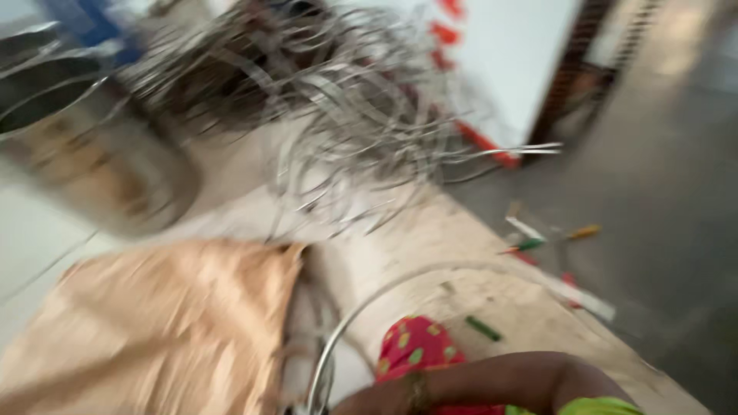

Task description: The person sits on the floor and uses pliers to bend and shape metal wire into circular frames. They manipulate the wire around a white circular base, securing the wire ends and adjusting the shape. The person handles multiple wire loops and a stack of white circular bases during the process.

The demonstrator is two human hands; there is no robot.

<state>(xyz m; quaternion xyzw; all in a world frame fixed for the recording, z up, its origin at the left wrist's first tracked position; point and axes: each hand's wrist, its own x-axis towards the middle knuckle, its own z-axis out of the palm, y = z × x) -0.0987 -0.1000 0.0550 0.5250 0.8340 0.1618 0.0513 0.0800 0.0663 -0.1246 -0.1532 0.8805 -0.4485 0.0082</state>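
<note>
The frame is heavily blurred. A bare forearm with a bangle enters from the bottom right, below a green sleeve. It ends in my right hand [365, 403], which is cut off by the bottom edge, so its fingers are hidden. The hand lies close to the lower end of a thin curved metal strip [400, 280] that arcs over the pale floor. A red patterned cloth [419, 346] sits just above the forearm. My left hand is out of sight.
A big tangle of thin metal strips [330, 92] is heaped at the top centre. A round metal vessel [92, 154] stands at left, and a tan cloth [169, 323] lies below it. Small green and orange sticks [530, 244] lie on the grey floor at right.
</note>
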